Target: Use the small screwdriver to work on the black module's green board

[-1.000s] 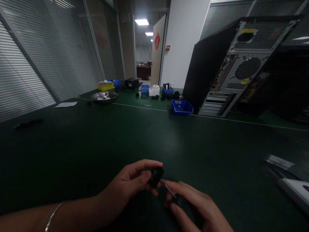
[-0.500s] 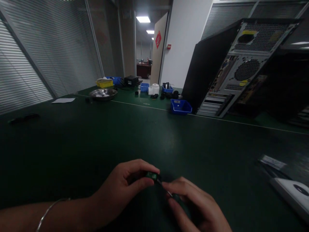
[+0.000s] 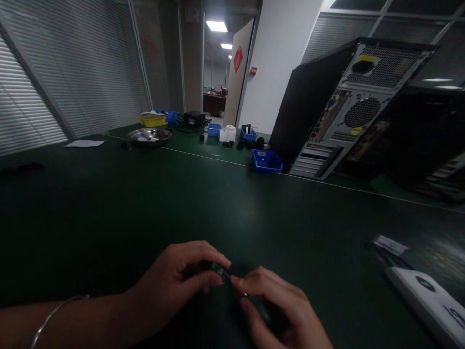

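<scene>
Right hand (image 3: 281, 300) nearer green board (image 3: 218, 269)

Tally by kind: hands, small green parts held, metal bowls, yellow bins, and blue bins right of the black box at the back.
Left hand and right hand: 2
Small green part: 1
Metal bowl: 1
Yellow bin: 1
Blue bins: 3
Total: 8

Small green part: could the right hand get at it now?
Likely yes: the right hand sits beside the exposed end of the small green part, with nothing visible between, though the left hand covers some of it.
</scene>
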Tool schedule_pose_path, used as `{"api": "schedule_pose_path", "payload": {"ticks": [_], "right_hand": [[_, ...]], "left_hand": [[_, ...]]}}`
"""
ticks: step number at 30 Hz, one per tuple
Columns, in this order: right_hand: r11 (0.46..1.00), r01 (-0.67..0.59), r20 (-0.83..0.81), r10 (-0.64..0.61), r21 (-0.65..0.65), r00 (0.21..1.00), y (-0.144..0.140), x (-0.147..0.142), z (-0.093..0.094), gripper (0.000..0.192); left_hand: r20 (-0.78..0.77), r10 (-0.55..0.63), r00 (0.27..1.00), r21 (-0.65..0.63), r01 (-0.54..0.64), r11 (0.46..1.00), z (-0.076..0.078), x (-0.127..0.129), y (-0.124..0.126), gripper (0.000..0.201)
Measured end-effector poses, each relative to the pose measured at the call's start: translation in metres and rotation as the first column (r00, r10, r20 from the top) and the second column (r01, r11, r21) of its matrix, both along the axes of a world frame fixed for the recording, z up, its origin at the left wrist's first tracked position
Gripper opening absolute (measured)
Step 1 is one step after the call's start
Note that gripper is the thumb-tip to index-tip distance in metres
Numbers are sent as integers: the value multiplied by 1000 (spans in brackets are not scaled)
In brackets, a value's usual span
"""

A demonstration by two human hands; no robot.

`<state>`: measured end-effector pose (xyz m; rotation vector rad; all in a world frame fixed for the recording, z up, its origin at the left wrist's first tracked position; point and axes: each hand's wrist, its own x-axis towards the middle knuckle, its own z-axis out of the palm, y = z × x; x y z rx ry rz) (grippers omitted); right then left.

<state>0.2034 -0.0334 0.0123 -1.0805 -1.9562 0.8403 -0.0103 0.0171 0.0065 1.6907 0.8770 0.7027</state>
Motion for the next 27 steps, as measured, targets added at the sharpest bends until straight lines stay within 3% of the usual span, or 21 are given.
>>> {"api": "schedule_pose_path", "payload": {"ticks": [3,9,18,23,27], "right_hand": [[1000,-18,11,18,7,1000,0,1,-2,24],[1000,-17,-38,18,24,999,2,0,-1,22],[997,-14,-54,18,78,998,2,1,-5,28],[997,37,-61,-33,61,998,2,-2,-4,26],[985,166,-121,-160,41,980,-1,0,-4,25]], "left_hand": [[23,17,1000,-45,-16,999,0,1,-1,16],[194,76,978,-253,-25,967,1,6,-1,13],[285,95,954,-380,21,925,-5,8,-3,15],[218,93,971,-333,-15,943,-1,5,0,16],[39,7,999,-111,-3,994,6,1,2,13]]}}
